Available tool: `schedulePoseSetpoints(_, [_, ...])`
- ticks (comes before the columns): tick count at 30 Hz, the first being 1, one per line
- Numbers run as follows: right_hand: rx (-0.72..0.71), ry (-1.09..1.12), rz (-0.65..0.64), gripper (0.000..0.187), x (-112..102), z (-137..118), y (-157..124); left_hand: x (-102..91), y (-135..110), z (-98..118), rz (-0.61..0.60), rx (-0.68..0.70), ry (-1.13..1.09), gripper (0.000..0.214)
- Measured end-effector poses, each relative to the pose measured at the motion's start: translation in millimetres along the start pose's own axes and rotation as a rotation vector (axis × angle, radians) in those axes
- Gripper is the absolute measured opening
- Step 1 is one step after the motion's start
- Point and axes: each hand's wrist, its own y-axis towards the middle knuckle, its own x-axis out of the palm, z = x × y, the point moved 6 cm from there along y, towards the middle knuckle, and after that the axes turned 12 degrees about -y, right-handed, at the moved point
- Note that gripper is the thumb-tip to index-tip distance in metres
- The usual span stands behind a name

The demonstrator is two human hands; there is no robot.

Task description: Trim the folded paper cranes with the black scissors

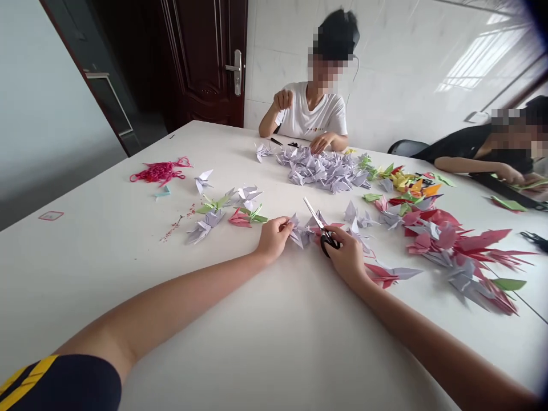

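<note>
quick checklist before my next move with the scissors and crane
1. Left hand gripping a lilac paper crane: ok, pinched at the fingertips.
2. Right hand holding the black-handled scissors: ok.
3. Scissors fully shut: cannot tell at this size.
4. Right wrist apart from loose cranes: not ok, a red paper crane lies beside it.
5. Co-worker's lowered hand apart from the scissors: ok, at the lilac crane pile.

One head-worn camera, close above the counter, looks forward and down toward its far edge.
</note>
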Motion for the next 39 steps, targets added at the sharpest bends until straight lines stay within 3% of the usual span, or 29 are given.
schedulePoseSetpoints(4, [0.048,0.109,-0.009,0.040,-1,1,3,3.8,7,0,0.007,0.006,0.027,0.023])
schedulePoseSetpoints(12, [0.062,0.278,-0.130,0.035,-2,0,2,-4.2,9,0,-0.027,-0.122,-0.166,0.034])
schedulePoseSetpoints(18, [-0.123,0.288,-0.259,0.034,0,-4,6,-13.0,11,0,0.043,-0.187,-0.244,0.036])
schedulePoseSetpoints(30, [-0.271,0.124,-0.031,0.021,-13,-11,-5,-14.8,12,1,0.053,-0.095,-0.101,0.029])
schedulePoseSetpoints(39, [-0.371,-0.018,-0.066,0.015,-10,-17,-13,-9.6,10,5,0.010,-0.089,-0.146,0.033])
